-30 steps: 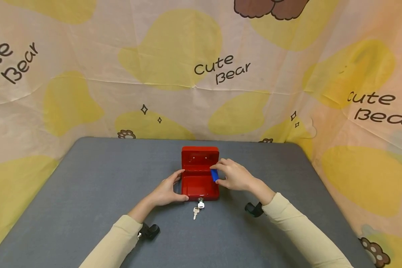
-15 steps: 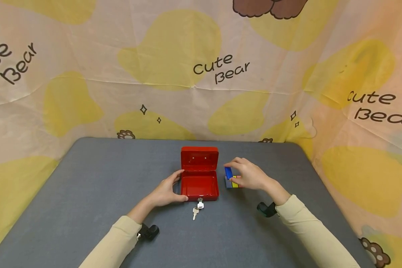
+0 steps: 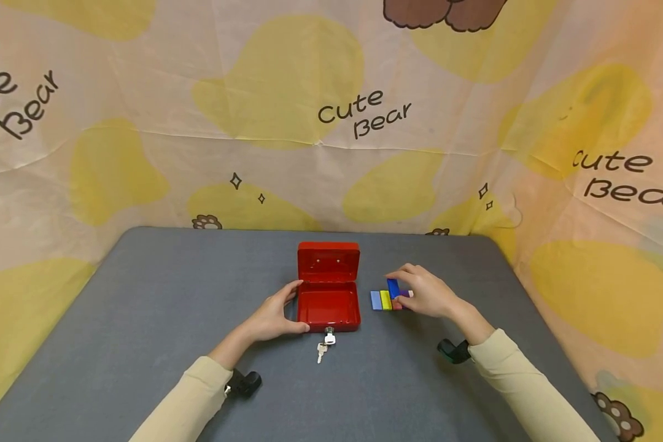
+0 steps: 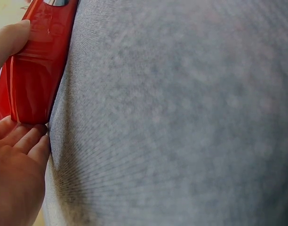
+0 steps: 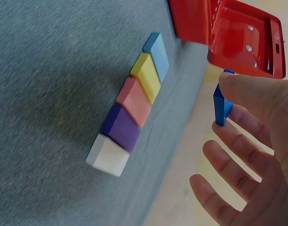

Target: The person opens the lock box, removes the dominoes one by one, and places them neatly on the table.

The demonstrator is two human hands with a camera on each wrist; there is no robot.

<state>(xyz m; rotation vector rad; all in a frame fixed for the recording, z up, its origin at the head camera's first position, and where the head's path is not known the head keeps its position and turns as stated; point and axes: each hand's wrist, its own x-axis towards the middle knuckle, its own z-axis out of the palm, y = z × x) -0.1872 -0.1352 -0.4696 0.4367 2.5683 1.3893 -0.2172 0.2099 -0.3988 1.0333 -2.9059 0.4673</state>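
Observation:
A red cash box (image 3: 329,307) stands on the table with its lid (image 3: 328,263) raised. My left hand (image 3: 271,316) holds the box at its left side, thumb on the front corner and fingers along the wall. Right of the box, my right hand (image 3: 428,293) pinches a dark blue block (image 5: 222,104) between thumb and fingertips. That block is held over a row of flat coloured blocks. In the right wrist view the row runs light blue block (image 5: 157,55), yellow block (image 5: 146,77), pink block (image 5: 134,101), purple block (image 5: 120,128) and white block (image 5: 108,155), side by side.
A key sits in the lock (image 3: 329,335) at the front of the box, and a second key (image 3: 321,352) hangs onto the grey tabletop (image 3: 199,276). A patterned cloth (image 3: 287,80) rises behind the table and along its sides.
My right hand has moved right with the blue block, from the box's right edge to over the row of blocks, which has come into view. The left hand stays on the box.

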